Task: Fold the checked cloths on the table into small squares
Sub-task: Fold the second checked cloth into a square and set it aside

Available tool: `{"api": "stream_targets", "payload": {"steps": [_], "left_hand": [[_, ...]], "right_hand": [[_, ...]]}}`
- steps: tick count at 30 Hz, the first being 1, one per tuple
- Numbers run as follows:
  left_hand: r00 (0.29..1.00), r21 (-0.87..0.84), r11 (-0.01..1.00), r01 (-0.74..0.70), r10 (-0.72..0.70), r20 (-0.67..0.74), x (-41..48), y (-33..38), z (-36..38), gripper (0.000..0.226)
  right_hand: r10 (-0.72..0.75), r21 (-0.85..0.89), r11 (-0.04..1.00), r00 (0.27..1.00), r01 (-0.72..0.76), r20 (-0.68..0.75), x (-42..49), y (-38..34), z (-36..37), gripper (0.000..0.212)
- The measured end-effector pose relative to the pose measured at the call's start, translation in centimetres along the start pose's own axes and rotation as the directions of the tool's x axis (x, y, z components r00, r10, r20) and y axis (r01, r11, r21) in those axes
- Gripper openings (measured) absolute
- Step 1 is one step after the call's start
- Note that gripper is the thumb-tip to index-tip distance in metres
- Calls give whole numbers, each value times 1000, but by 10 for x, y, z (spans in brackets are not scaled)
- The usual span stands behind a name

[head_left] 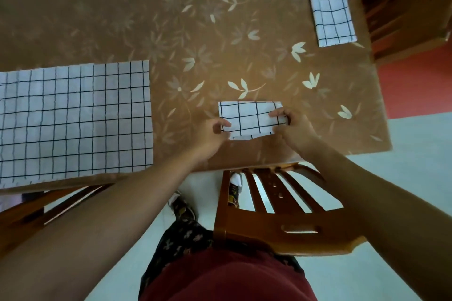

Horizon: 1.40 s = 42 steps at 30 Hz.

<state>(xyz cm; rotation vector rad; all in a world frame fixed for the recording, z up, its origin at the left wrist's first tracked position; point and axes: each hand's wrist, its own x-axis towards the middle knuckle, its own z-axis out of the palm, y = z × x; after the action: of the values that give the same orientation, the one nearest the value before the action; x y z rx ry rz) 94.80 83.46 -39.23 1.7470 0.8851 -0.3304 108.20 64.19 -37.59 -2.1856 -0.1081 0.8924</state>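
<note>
A white cloth with black checks, folded into a narrow strip [249, 117], lies near the table's front edge. My left hand [212, 133] pinches its left end and my right hand [291, 124] pinches its right end. A lower layer of the strip pokes out under its front edge. A large checked cloth [73, 120] lies spread flat at the left. A small folded checked cloth [332, 18] sits at the far right of the table.
The table carries a brown cover with a pale flower print [195, 32]. A wooden chair [281, 215] stands at the front edge below my hands. A second wooden chair [403, 7] stands at the far right.
</note>
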Motion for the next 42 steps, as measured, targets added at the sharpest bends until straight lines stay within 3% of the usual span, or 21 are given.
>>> {"api": "stream_targets", "payload": {"steps": [3, 6, 8, 10, 13, 15, 21, 26, 31, 35, 38, 42], "left_hand": [[995, 169, 983, -72, 59, 76, 7, -6, 14, 26], [993, 372, 927, -46, 2, 120, 11, -21, 24, 36], [994, 420, 907, -39, -8, 111, 11, -29, 29, 37], [996, 466, 880, -85, 67, 55, 11, -31, 30, 36], [960, 595, 773, -222, 281, -7, 20, -30, 30, 41], [924, 695, 667, -269, 382, -10, 33, -30, 32, 48], [913, 817, 471, -333, 377, 155, 72, -41, 50, 69], [876, 859, 368, -356, 452, 170, 73, -63, 61, 76], [843, 883, 299, -363, 508, 175, 77, -72, 60, 77], [856, 875, 329, -354, 492, 161, 74, -69, 61, 79], [838, 865, 337, -372, 522, 157, 73, -62, 60, 79], [811, 869, 304, -390, 560, 168, 80, -63, 60, 75]], "right_hand": [[-39, -181, 982, 998, 47, 45, 16, 22, 0, 40], [-12, -435, 896, 984, 90, 178, 24, 48, 8, 38], [-30, -562, 818, 986, 120, 167, 24, 59, 12, 37], [-104, -653, 741, 988, 154, 116, 20, 57, 13, 37], [-292, -705, 663, 954, 253, 67, 26, 47, 13, 36], [-364, -723, 604, 923, 335, 123, 39, 39, 15, 42], [-467, -768, 297, 788, 567, 401, 78, 41, 34, 60], [-424, -811, 160, 781, 562, 458, 89, 70, 30, 78], [-457, -825, 117, 767, 554, 450, 93, 81, 27, 86], [-438, -837, 121, 785, 534, 438, 88, 75, 29, 87], [-470, -846, 108, 777, 522, 419, 84, 67, 32, 76], [-543, -802, 164, 731, 575, 413, 87, 65, 48, 64]]}}
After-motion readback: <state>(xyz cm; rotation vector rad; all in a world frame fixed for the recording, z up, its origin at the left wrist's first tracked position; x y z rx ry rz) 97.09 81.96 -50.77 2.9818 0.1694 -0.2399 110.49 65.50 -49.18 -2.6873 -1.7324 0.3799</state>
